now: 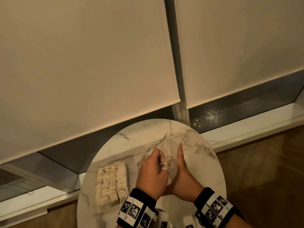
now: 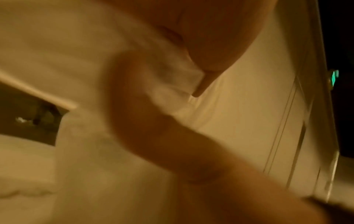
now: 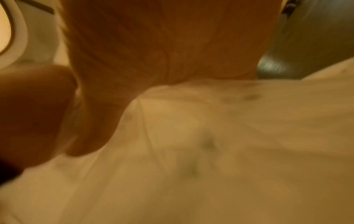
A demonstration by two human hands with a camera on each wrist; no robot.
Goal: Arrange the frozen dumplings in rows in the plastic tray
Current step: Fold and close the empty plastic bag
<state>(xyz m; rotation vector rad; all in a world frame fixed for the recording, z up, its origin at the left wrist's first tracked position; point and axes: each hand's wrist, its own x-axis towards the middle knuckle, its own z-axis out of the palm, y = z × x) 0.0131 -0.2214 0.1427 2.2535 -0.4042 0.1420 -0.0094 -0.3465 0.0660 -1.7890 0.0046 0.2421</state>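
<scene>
While both hands meet over the round table, the left hand curls its fingers around a thin clear plastic film, and the right hand lies with straight fingers against the same film. The tray, full of dumplings in rows, lies to the left of this grip, nearer the left hand, its long side running away from the person.

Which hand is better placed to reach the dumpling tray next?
Probably the left hand: it is nearer the tray of dumplings on the table's left. The right hand sits farther right. Both are busy with a clear plastic bag.
</scene>
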